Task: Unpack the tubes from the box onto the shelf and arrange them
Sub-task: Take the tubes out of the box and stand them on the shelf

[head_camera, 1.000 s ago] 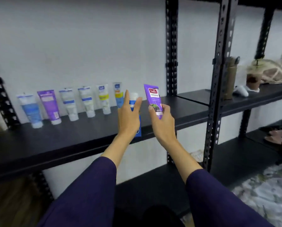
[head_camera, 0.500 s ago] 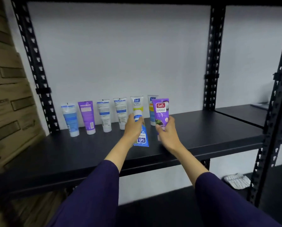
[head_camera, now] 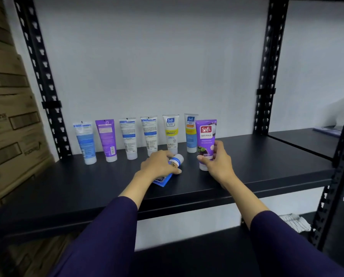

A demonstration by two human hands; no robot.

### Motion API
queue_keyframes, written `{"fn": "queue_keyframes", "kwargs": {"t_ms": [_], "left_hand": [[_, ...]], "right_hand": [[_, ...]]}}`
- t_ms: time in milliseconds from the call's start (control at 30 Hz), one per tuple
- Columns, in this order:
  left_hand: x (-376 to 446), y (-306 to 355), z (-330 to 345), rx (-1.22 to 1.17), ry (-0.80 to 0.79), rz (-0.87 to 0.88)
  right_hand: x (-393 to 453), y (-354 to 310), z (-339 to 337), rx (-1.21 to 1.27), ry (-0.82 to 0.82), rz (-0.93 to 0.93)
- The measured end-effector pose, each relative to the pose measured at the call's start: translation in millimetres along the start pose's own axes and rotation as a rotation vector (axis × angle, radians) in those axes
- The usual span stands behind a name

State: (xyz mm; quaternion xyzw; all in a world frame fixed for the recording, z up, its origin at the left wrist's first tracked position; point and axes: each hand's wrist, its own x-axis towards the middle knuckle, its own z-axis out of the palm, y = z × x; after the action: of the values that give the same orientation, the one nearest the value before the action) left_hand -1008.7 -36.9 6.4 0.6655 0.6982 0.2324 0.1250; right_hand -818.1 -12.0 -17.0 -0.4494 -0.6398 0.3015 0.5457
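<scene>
Several tubes stand cap-down in a row against the white wall on the black shelf [head_camera: 267, 156], from a blue one [head_camera: 85, 142] at the left to a blue-and-white one [head_camera: 190, 132] at the right. My right hand [head_camera: 219, 162] grips a purple Safi Naturals tube [head_camera: 206, 136], upright with its white cap at the shelf, just right of the row. My left hand [head_camera: 159, 165] lies over a blue tube [head_camera: 176, 159] that is flat on the shelf, white cap pointing toward the wall; fingers curl round it. The box is out of view.
Stacked cardboard cartons [head_camera: 11, 120] stand at the left beside the rack's perforated post [head_camera: 41, 76]. Another post [head_camera: 267, 66] rises at the right, with a further shelf bay [head_camera: 307, 138] beyond it. A lower shelf and white cloth [head_camera: 295, 222] show below.
Both hands moved forward and down onto the shelf. The purple tube came down to stand beside the row. The blue tube went from held up to lying flat under my left hand.
</scene>
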Motion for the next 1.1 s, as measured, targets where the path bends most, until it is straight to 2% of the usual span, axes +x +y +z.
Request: {"fn": "queue_keyframes", "kwargs": {"t_ms": [133,233,300,367,433,533,667,833,1100], "left_hand": [[7,-7,-1,0.01,-0.041,0.167],[9,-8,2,-0.165,-0.068,0.164],[5,-1,10,-0.305,0.095,0.049],[2,12,19,-0.293,0.251,-0.16],[3,27,25,-0.233,0.198,-0.332],[11,42,35,-0.151,0.048,-0.413],[20,54,46,-0.236,0.094,-0.272],[21,69,61,0.016,0.123,-0.122],[64,91,73,-0.417,0.307,0.101]], "right_hand": [[4,3,-5,-0.016,0.041,0.018],[6,5,-4,-0.019,0.05,0.023],[7,6,-5,-0.02,0.057,0.026],[8,7,-5,-0.017,0.068,0.037],[9,8,-5,-0.025,0.071,0.043],[10,9,-5,-0.049,0.07,0.042],[16,14,-11,-0.098,0.071,0.063],[33,27,-32,-0.162,0.102,0.061],[71,49,-47,-0.159,0.122,0.102]]}}
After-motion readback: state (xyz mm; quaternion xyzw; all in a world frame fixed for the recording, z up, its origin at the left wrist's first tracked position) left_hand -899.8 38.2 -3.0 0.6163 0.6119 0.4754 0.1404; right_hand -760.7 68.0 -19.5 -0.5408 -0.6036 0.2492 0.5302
